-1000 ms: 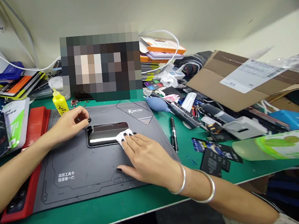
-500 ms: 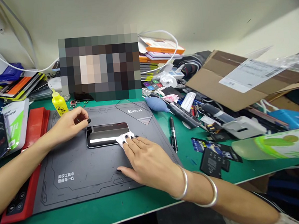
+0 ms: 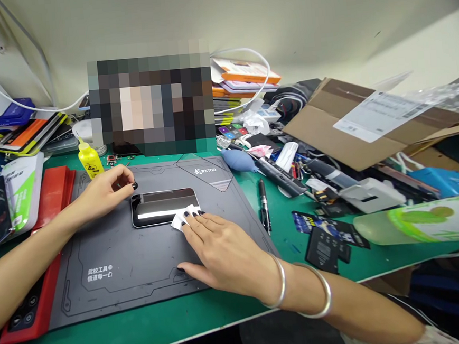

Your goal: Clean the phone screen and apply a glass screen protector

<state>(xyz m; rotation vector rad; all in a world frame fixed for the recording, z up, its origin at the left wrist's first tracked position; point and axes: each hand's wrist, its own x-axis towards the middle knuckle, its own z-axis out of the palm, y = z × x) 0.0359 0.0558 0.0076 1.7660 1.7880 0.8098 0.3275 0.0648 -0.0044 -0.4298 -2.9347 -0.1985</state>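
Observation:
A black smartphone lies flat on a dark grey repair mat, its glossy face up and reflecting a bright streak. My right hand rests on the mat and pinches a white wipe against the phone's lower right corner. My left hand hovers beside the phone's upper left corner, its fingertips curled together. I see nothing between those fingers, and the phone and hand look apart.
A yellow bottle and a red pad stack stand left of the mat. To the right lie a blue air blower, a black pen, phone batteries and a cardboard box amid clutter.
My right hand and the white wipe have slid slightly left across the phone's lower right corner. My left hand and the phone have barely shifted.

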